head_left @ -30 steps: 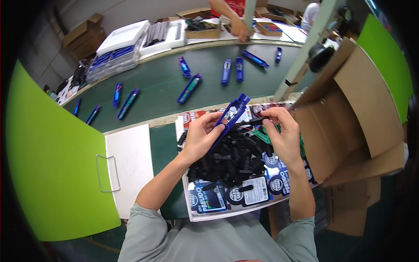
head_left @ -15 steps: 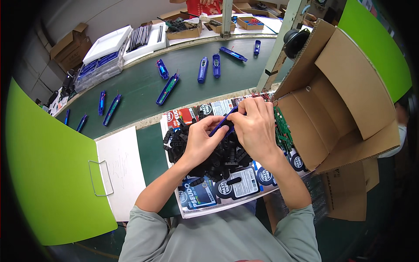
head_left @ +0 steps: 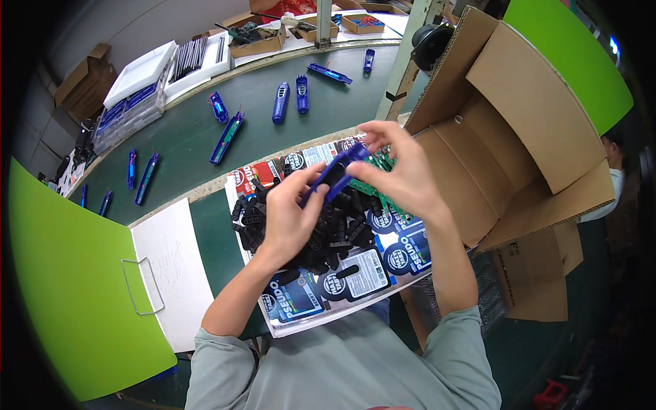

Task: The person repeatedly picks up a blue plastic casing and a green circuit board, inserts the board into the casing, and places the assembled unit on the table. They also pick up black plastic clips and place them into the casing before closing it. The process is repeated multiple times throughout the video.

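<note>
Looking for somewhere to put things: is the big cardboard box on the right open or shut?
Open: the cardboard box has its flaps spread, and its inside shows.

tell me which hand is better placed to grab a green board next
Probably the right hand: it is just beside the green boards, though its thumb is at the blue casing. The left hand grips that casing, farther from them.
</note>
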A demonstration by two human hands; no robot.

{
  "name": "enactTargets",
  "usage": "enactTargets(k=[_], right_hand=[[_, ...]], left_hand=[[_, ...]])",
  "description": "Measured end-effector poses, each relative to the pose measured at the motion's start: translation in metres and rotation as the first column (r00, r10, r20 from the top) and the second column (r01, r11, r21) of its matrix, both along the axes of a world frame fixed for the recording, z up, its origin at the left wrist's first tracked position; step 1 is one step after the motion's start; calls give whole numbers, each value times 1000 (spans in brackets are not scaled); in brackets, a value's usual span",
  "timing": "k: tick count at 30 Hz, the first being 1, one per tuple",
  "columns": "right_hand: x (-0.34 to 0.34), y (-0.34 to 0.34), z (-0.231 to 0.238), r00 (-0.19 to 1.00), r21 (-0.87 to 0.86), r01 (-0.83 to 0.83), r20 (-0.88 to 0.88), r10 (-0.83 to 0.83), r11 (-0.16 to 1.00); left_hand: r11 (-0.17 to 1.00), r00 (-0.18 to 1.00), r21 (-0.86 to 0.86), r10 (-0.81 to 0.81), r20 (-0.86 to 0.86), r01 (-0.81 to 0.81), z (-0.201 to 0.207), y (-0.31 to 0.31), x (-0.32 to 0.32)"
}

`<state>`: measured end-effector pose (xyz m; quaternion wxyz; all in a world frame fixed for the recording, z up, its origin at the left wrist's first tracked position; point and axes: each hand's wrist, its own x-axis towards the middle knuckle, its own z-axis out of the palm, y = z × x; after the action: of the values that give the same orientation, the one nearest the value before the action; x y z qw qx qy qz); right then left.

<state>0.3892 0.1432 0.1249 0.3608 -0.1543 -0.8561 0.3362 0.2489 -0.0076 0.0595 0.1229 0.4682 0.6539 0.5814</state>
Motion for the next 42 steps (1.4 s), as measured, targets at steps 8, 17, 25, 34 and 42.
enactTargets(k=[8,17,25,34,42], right_hand=[[27,45,-92,868,288,272,339,-364,918],[-25,38,-117,683,647,167,468,-561,744],[-8,19,-62,900,356,313,184,-395,880],[8,-10,-10,958,-543,-151,-286,-13,826],[11,-16,-7,961,-534,-156,-278,2,831]], left_hand=[[995,889,-24,-73,453,94,-10,-10,-24],[993,891,-28,-92,444,116,-15,-10,-22],[991,813,-20,-98,575,133,-9,-6,-17],[979,728,70,-190,659,192,0,-5,-13],[969,689,142,-244,683,203,1,-3,-10]])
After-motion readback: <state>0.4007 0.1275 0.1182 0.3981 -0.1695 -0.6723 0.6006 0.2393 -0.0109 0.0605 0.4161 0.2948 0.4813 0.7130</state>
